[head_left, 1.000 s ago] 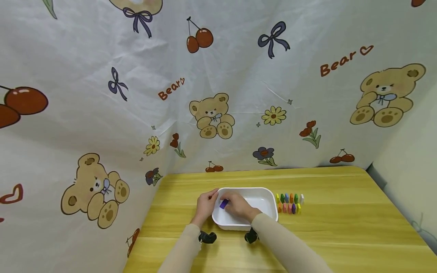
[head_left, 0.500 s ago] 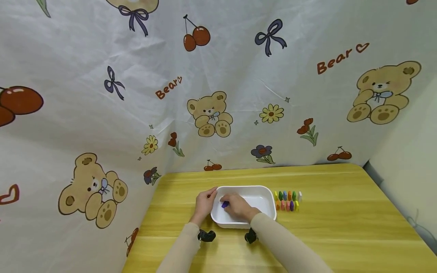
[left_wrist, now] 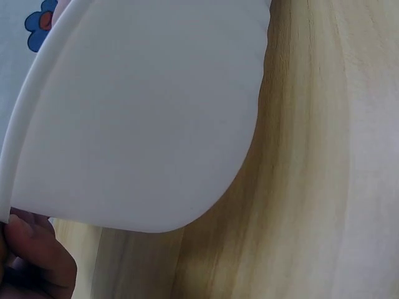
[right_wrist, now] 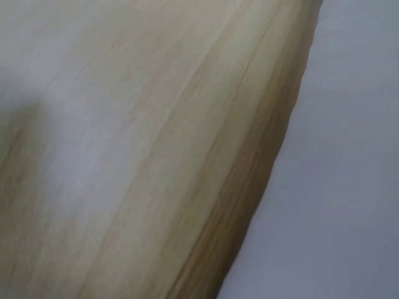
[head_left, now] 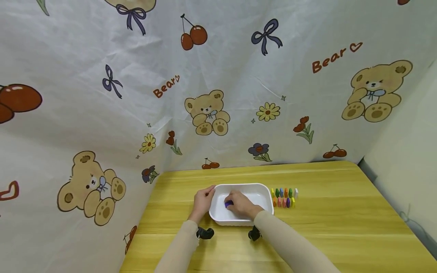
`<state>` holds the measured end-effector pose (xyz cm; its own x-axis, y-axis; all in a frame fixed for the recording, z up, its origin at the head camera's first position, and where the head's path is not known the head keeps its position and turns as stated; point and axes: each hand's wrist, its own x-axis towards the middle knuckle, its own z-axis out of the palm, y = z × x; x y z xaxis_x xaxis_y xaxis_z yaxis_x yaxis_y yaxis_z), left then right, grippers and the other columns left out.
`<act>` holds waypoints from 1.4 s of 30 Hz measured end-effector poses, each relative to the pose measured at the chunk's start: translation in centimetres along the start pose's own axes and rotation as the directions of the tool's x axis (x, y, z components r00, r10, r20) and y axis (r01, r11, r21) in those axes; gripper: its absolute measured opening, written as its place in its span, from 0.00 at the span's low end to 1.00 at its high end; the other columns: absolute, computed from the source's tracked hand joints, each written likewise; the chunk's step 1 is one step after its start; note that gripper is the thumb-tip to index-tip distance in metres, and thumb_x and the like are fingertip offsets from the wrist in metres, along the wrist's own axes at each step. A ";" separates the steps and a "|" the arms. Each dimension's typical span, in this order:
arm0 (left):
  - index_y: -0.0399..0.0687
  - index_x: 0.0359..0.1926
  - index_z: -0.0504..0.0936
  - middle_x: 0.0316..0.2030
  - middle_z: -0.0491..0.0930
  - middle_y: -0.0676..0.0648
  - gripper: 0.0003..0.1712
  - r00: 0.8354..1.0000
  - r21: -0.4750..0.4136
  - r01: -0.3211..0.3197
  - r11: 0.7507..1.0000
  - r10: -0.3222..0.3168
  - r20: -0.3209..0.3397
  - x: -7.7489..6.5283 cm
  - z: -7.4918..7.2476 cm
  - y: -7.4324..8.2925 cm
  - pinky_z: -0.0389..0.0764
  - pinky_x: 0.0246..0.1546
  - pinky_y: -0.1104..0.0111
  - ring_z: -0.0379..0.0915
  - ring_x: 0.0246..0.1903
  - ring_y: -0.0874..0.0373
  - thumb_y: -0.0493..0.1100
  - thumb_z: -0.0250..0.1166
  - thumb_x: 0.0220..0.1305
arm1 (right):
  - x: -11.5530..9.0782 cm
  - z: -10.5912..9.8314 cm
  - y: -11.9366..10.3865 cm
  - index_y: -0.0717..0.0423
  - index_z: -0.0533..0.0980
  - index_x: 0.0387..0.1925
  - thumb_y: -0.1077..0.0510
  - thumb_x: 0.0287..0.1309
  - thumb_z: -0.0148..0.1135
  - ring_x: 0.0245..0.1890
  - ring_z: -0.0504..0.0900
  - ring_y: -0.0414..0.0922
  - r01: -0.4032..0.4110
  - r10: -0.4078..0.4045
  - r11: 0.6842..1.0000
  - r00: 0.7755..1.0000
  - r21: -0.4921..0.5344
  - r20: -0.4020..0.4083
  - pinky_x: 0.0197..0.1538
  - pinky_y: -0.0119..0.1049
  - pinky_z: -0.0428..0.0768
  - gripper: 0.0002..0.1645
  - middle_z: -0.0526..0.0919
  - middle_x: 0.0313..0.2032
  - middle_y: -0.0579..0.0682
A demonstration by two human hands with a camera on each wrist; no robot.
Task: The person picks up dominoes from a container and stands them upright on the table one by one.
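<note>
A white rectangular plastic tray [head_left: 259, 185] lies on the wooden table. At its left end my left hand [head_left: 202, 201] pinches the rim, and curled fingers [left_wrist: 47, 255] show at the tray's corner in the left wrist view. Inside the tray, left of its middle, my right hand [head_left: 241, 205] holds a small purple block [head_left: 228, 204]. The fingers cover most of that block. The right wrist view shows only the table and the tray's pale outer wall [right_wrist: 336, 156], with no fingers visible.
Just right of the tray stand two rows of small upright coloured blocks [head_left: 284, 198], close to its wall. A cloth printed with bears [head_left: 208, 113] hangs behind the table and along the left. A black wrist device [head_left: 206, 233] sits by each sleeve.
My right hand has shifted a little to the right inside the tray with the purple block, and less of the block shows. My left hand stays at the rim. The head view has shifted slightly.
</note>
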<state>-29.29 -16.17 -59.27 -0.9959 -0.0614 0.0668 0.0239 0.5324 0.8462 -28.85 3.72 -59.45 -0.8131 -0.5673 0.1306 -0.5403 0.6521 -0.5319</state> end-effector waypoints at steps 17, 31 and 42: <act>0.51 0.62 0.85 0.61 0.83 0.45 0.18 1.000 -0.003 0.023 1.000 -0.023 -0.009 -0.7 0.1 0.4 0.87 0.54 0.60 0.80 0.60 0.50 0.47 0.60 0.78 | -1.5 -0.8 1.2 0.56 0.85 0.42 0.63 0.61 0.71 0.44 0.77 0.45 -0.028 0.032 0.998 0.997 0.055 -0.067 0.54 0.46 0.80 0.07 0.83 0.40 0.50; 0.50 0.62 0.85 0.61 0.83 0.45 0.18 0.999 -0.021 0.034 0.999 -0.034 -0.015 -0.3 -0.3 0.5 0.85 0.58 0.55 0.79 0.62 0.49 0.48 0.61 0.77 | -3.4 -4.9 -0.2 0.60 0.80 0.52 0.63 0.69 0.64 0.38 0.76 0.39 -0.050 0.080 0.985 0.980 0.164 -0.182 0.41 0.32 0.80 0.12 0.82 0.42 0.49; 0.50 0.62 0.85 0.60 0.84 0.45 0.18 0.999 -0.029 0.033 0.999 -0.034 -0.014 -0.7 -0.1 0.3 0.87 0.47 0.64 0.81 0.56 0.52 0.48 0.61 0.77 | -7.6 -8.1 0.2 0.56 0.79 0.51 0.63 0.72 0.61 0.41 0.78 0.43 -0.023 0.071 0.965 0.982 0.261 -0.175 0.41 0.29 0.81 0.10 0.82 0.44 0.50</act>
<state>-28.61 -16.00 -59.01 -0.9948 -0.0913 0.0455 -0.0068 0.5050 0.8631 -24.56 12.21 -53.77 -0.8749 -0.4223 0.2372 -0.4460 0.5116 -0.7344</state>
